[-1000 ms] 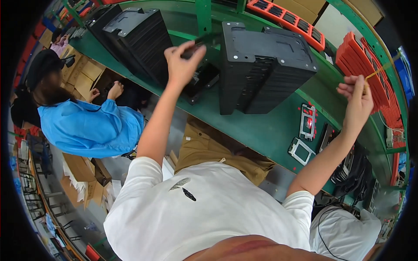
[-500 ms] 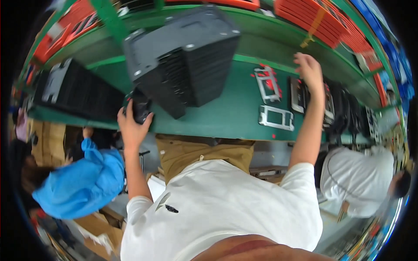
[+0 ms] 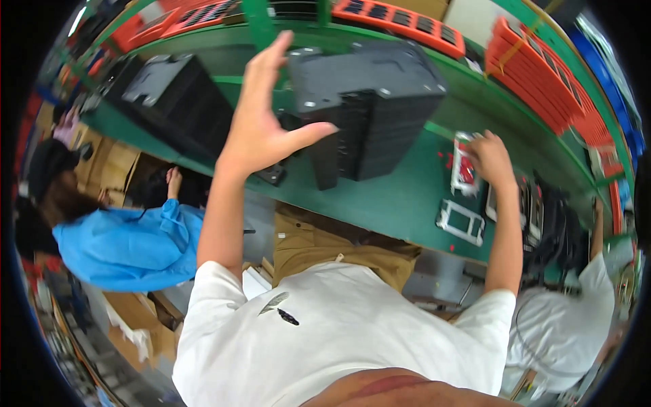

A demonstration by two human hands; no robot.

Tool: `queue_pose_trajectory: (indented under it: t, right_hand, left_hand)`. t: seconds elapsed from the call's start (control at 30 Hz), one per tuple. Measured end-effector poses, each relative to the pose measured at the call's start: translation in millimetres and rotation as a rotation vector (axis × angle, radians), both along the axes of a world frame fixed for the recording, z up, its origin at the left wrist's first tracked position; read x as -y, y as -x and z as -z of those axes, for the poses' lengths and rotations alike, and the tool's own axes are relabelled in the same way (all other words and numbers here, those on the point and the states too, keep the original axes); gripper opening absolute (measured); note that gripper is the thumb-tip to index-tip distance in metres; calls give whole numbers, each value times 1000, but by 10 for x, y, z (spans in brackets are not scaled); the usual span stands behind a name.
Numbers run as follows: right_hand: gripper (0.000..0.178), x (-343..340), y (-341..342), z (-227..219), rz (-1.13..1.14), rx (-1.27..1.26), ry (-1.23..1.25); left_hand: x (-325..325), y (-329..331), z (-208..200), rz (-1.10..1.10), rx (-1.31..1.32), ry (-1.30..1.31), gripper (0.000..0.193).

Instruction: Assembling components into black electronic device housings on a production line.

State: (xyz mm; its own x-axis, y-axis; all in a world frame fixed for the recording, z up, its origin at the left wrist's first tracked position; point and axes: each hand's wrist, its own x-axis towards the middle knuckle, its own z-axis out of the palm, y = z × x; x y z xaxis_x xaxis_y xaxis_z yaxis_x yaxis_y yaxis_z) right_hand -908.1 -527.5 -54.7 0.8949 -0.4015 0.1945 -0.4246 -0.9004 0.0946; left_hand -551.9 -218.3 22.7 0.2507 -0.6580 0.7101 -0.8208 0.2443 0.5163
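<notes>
Right grip [image 3: 493, 159] by two silver frames [image 3: 461, 235]

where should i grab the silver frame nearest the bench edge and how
The silver frame is probably best pinched by its long near bar, coming with the right hand from the front of the green bench: it lies flat, and its open middle seems to leave room inside that bar.

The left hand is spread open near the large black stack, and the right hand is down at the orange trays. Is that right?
Not quite: the head view shows the right hand down at the silver frame holding red pieces. The left hand is spread open near the large black stack.
</notes>
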Motion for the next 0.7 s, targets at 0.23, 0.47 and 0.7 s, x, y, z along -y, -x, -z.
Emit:
queue_pose_trajectory:
  t: [0.23, 0.47, 0.7]
  right_hand:
    - [17, -1266, -426, -1521, -111, 168, -551]
    - [31, -1170, -1596, -1971, -208, 469, -607]
    - [32, -933, -2056, -1819, 79, 145, -254]
  left_hand:
    - [73, -22, -38, 49, -53, -96, 122]
    - [141, -111, 59, 114, -65, -22, 134]
    - [171, -90, 47, 177, -269, -20, 143]
